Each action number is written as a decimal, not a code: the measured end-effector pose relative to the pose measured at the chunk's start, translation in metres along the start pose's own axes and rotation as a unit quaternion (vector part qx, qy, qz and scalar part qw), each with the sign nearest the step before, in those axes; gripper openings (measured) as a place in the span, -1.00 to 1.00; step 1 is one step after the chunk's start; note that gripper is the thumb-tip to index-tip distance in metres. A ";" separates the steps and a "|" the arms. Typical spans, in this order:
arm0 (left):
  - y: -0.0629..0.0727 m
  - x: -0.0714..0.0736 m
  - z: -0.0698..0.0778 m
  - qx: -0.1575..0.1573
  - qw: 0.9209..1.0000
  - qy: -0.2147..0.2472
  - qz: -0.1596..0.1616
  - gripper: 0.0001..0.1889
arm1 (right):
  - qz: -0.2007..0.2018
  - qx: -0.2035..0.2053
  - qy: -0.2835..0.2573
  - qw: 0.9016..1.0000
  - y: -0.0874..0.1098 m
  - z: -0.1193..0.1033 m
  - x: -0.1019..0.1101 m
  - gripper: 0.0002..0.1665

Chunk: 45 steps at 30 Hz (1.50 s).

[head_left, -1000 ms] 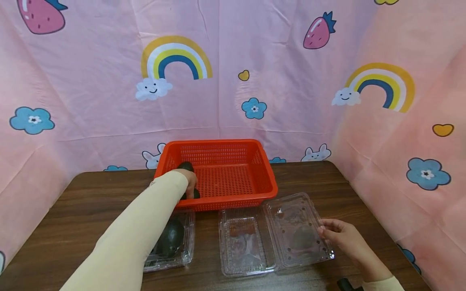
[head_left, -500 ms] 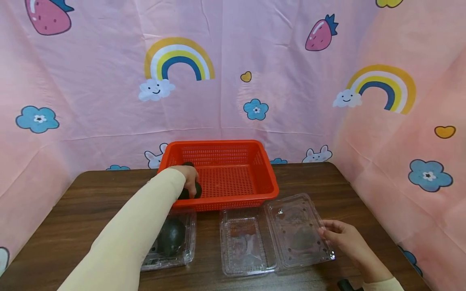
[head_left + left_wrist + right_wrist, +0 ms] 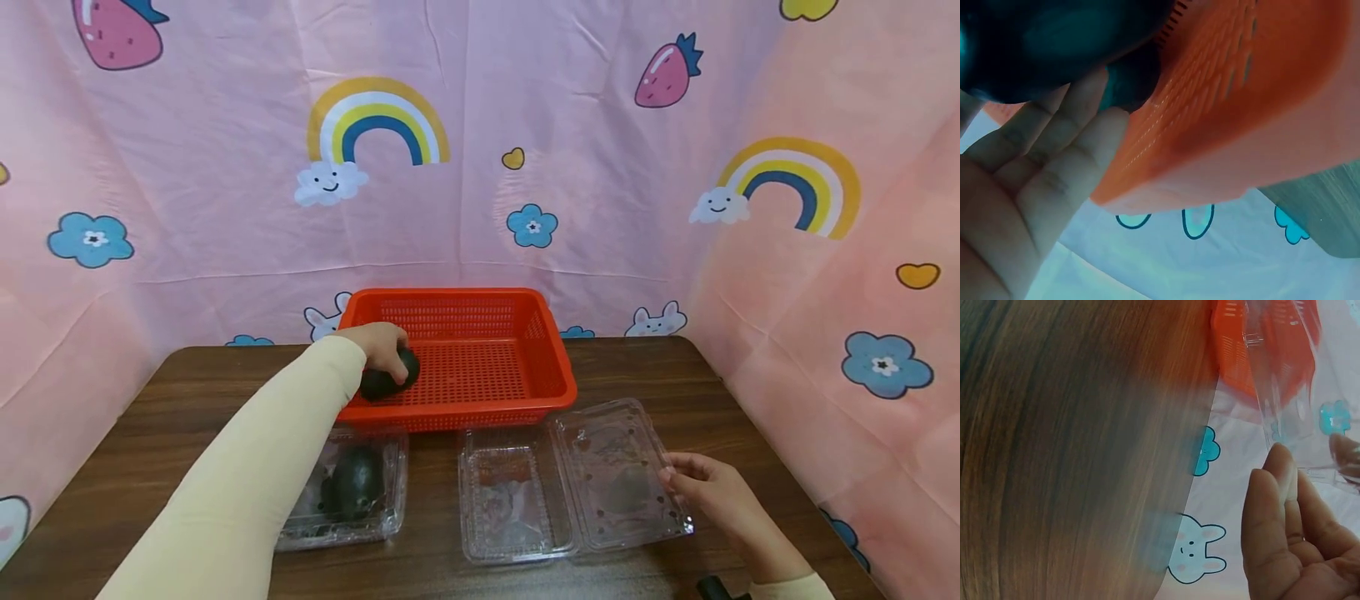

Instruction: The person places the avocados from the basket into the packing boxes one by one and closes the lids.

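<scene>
Inside the left end of the red basket (image 3: 459,408), my left hand (image 3: 381,343) grips a dark green avocado (image 3: 378,386) from above. In the left wrist view, the held avocado (image 3: 1054,50) fills the upper left corner, and a second dark rounded thing (image 3: 1132,81) shows behind it against the basket wall. My right hand (image 3: 708,492) pinches the outer edge of a clear plastic clamshell lid (image 3: 615,483), which is folded out to the right of its tray (image 3: 510,546). Fingers and thumb meet at the lid's edge in the right wrist view.
A second clear clamshell (image 3: 393,521) stands on the wooden table (image 3: 431,575) at the left, with dark avocado (image 3: 358,482) inside; my left sleeve covers part of it. A printed pink cloth (image 3: 480,100) hangs behind the table. A black object (image 3: 712,587) lies by my right wrist.
My left hand has risen slightly inside the basket, and more of the avocado shows beneath it. My right hand stays at the lid edge. The head view has shifted slightly left.
</scene>
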<state>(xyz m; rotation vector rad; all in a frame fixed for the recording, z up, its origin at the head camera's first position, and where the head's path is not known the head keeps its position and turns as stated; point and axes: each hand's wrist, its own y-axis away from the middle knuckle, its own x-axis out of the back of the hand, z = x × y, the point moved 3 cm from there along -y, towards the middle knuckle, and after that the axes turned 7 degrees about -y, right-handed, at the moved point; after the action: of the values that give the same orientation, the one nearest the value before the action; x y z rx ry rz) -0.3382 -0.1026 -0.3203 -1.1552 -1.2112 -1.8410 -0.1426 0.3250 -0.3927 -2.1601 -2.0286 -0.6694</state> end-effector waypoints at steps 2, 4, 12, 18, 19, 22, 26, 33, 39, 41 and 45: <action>0.003 0.003 0.000 -0.017 1.000 0.006 0.016 -0.37 | -0.002 -0.001 0.005 1.000 0.000 0.001 0.000 -0.40; 0.005 0.005 -0.001 -0.033 0.999 0.016 0.031 -0.39 | -0.001 -0.003 0.007 1.000 0.000 0.002 0.000 -0.40; 0.013 0.004 -0.010 -0.062 0.994 0.062 0.071 -0.38 | -0.006 -0.011 0.002 1.000 0.003 0.004 -0.002 -0.40; 0.025 0.005 -0.013 -0.079 0.985 0.105 0.110 -0.40 | -0.003 -0.006 -0.013 1.000 0.001 0.003 -0.004 -0.40; 0.027 0.005 -0.014 -0.080 0.984 0.111 0.116 -0.40 | -0.003 -0.006 -0.013 1.000 0.001 0.003 -0.004 -0.40; 0.033 0.005 -0.016 -0.083 0.980 0.122 0.131 -0.41 | 0.001 -0.003 -0.008 1.000 0.000 0.001 -0.005 -0.39; 0.041 0.002 -0.018 -0.089 0.977 0.130 0.145 -0.39 | 0.004 0.003 -0.008 1.000 -0.001 -0.002 -0.008 -0.38; 0.054 -0.001 -0.015 -0.087 0.971 0.141 0.170 -0.38 | -0.001 -0.006 -0.025 1.000 0.001 -0.004 -0.011 -0.33; 0.063 -0.002 -0.009 -0.081 0.967 0.139 0.196 -0.36 | 0.003 -0.013 -0.029 0.999 0.003 -0.005 -0.009 -0.30; 0.066 -0.002 -0.006 -0.080 0.965 0.141 0.205 -0.35 | 0.002 -0.014 -0.029 0.999 0.004 -0.005 -0.009 -0.30; 0.073 -0.003 -0.001 -0.086 0.961 0.136 0.226 -0.33 | 0.002 -0.017 -0.030 0.999 0.005 -0.007 -0.007 -0.31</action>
<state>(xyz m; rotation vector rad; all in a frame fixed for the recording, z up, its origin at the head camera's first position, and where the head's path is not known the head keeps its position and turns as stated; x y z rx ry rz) -0.2744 -0.1302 -0.2965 -1.1139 -0.5831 -1.6992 -0.1391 0.3151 -0.3883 -2.2291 -2.0566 -0.6508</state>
